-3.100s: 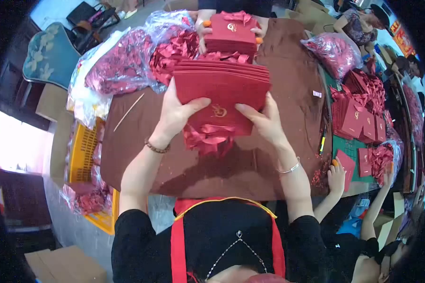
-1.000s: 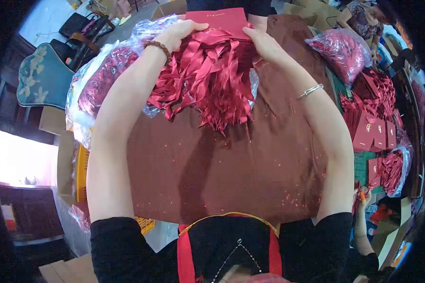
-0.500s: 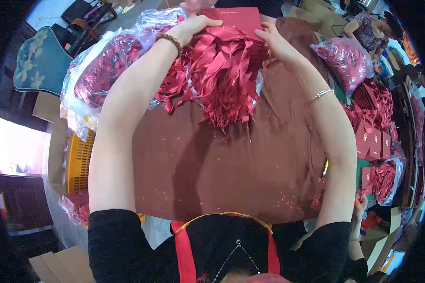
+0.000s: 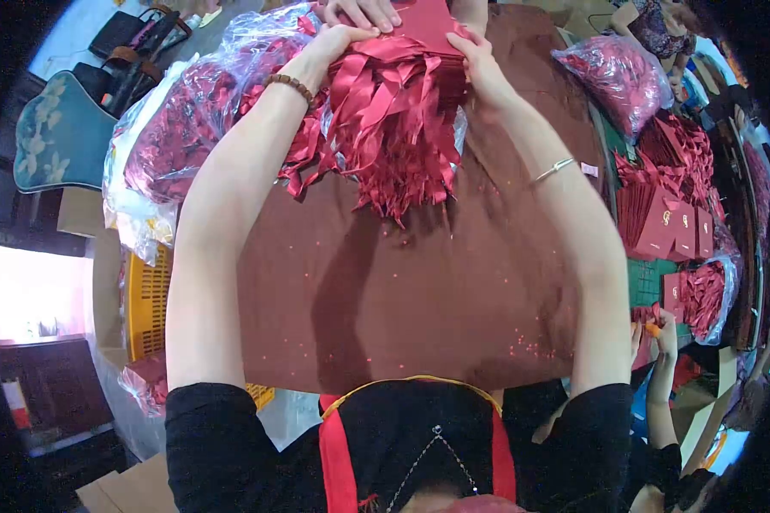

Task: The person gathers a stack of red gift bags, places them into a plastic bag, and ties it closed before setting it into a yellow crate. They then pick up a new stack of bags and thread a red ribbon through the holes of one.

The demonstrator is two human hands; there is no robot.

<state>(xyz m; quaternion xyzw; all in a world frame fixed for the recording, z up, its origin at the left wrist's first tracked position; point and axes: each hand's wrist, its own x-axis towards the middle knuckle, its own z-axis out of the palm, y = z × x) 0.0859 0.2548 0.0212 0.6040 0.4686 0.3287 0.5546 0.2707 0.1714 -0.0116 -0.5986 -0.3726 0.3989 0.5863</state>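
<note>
A thick stack of what look like flat red paper gift bags [image 4: 423, 26] lies at the far side of the brown-covered table. Long glossy red ribbons [image 4: 393, 128] spill from its near edge toward me. My left hand [image 4: 340, 44], below a beaded bracelet, grips the stack's left side with the thumb on top. On the opposite side, my right hand [image 4: 481, 67] clasps the edge, fingers partly hidden behind it. Another person's hand [image 4: 364, 12] rests on top of the stack from across the table, and that person's other arm [image 4: 469, 12] is behind it.
Clear plastic bags of red ribboned pieces [image 4: 180, 128] lie left, beside a yellow crate [image 4: 148, 295]. To the right are a filled plastic bag [image 4: 616, 81], red bags with gold marks [image 4: 663, 224] and a co-worker's hand [image 4: 661, 332]. Red specks dot the brown cloth [image 4: 436, 299].
The other person's hand has come onto the top of the stack from the far side. My hands still hold its sides; the whole view has shifted slightly.
</note>
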